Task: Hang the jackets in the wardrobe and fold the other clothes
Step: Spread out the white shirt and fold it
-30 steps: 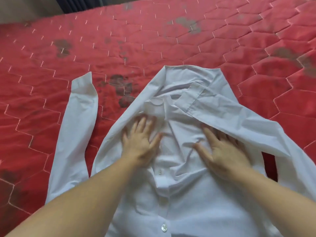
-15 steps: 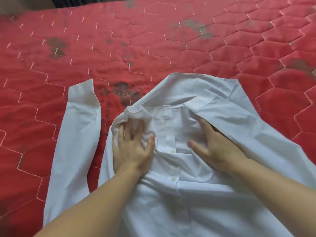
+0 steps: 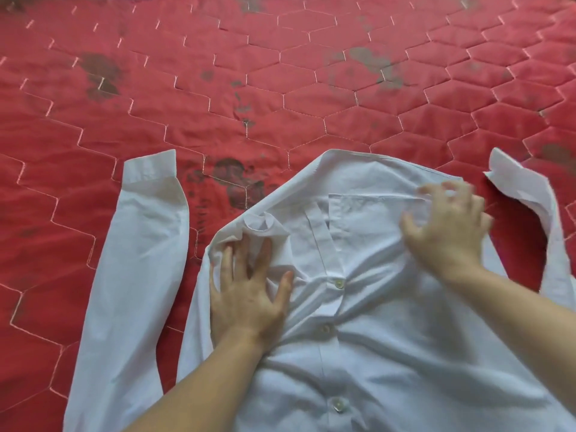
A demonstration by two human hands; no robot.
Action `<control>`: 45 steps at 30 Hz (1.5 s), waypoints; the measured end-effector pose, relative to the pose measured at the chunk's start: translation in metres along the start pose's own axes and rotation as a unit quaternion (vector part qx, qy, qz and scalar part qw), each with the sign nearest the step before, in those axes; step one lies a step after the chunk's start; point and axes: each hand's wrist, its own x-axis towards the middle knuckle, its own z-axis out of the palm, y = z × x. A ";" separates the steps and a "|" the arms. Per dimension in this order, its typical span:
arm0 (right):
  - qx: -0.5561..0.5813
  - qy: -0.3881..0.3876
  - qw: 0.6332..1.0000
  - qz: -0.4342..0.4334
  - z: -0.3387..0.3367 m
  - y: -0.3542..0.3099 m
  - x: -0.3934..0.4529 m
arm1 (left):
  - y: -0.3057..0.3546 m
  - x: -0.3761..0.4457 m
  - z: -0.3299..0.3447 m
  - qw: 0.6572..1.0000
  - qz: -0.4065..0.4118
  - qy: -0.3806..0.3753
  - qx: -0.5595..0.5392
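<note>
Red quilted bedspread [image 3: 280, 98] with hexagon stitching and a few dark stains fills the whole view. A white button-up cotton shirt [image 3: 358, 332] lies front-up at the near middle, sleeves thrown out left and right, probably spread flat for folding. Left hand [image 3: 246, 294] lies flat, fingers splayed, pinning the chest. Right hand [image 3: 448, 226] looks blurred, fingers loosely spread over the pocket side, seemingly gripping nothing.

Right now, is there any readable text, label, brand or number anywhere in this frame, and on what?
None readable. The white shirt shows no printing or tag, its buttons are plain, and the red quilted bedcover carries only stitched hexagons and dark stains.
</note>
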 end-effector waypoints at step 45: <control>-0.052 -0.060 0.956 -0.282 0.014 -0.135 -0.022 | -0.096 0.054 -0.056 0.993 0.118 -0.016 -0.003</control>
